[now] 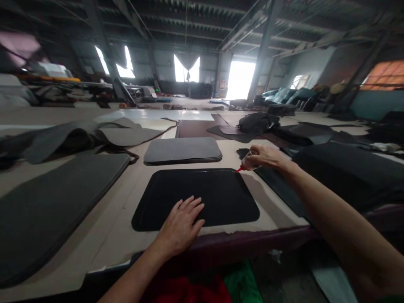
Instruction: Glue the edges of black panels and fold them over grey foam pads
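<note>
A black rounded-corner sheet (217, 198) lies flat on the table in front of me. My left hand (184, 221) rests on its near edge, palm down with the fingers stretched out. Above the far right corner, my right hand (263, 155) is wrapped round a clear squeeze bottle (248, 163) with a red nozzle (240, 169). The nozzle tip points down at the sheet's corner. A thin shiny line (211, 171) runs along the far edge of the sheet. Just beyond it sits a stack of grey rounded sheets (183, 149).
A large pile of dark grey sheets (63, 202) lies at the left, with curled grey material (82, 134) behind it. Black material (347, 172) is heaped at the right. The table's near edge (252, 244) runs close to my body.
</note>
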`<move>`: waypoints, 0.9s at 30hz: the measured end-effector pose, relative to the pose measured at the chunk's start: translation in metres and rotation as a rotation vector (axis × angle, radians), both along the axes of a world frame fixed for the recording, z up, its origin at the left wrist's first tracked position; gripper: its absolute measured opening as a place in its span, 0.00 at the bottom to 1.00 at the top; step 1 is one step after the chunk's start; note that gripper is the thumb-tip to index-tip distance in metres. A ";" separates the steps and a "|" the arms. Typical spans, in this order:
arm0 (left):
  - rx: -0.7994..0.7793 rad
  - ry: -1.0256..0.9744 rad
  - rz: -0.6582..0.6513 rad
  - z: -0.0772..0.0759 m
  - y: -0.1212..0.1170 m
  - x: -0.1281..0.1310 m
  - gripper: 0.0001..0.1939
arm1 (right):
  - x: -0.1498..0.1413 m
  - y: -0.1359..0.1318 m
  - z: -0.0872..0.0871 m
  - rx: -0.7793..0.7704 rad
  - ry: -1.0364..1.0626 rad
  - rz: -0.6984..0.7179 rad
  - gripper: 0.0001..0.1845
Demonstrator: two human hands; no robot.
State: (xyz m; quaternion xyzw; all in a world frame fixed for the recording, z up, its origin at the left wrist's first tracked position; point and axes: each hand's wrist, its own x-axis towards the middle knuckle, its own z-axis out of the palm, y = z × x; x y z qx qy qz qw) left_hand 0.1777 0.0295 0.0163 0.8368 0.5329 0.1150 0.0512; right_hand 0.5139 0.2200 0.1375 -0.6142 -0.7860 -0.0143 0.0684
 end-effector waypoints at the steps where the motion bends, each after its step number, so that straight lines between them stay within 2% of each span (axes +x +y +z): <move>1: 0.004 0.002 -0.002 -0.001 0.000 0.000 0.23 | 0.003 -0.004 0.000 0.001 0.002 0.008 0.19; 5: 0.022 0.008 -0.013 -0.003 0.002 0.000 0.23 | 0.012 -0.033 0.002 0.003 0.025 0.023 0.18; 11: 0.048 -0.007 -0.023 -0.005 0.003 -0.001 0.22 | 0.028 -0.097 0.003 -0.008 0.093 0.015 0.16; 16: 0.075 -0.007 -0.037 -0.007 0.004 -0.002 0.22 | 0.040 -0.150 -0.010 -0.034 0.255 -0.002 0.15; 19: 0.073 0.004 -0.036 -0.008 0.004 -0.002 0.23 | 0.044 -0.173 -0.021 -0.048 0.350 -0.005 0.16; 23: 0.073 0.020 -0.038 -0.009 0.005 -0.002 0.22 | 0.046 -0.179 -0.027 -0.017 0.359 -0.013 0.16; 27: 0.072 0.016 -0.041 -0.008 0.005 -0.002 0.22 | 0.039 -0.149 -0.025 0.072 0.239 -0.038 0.16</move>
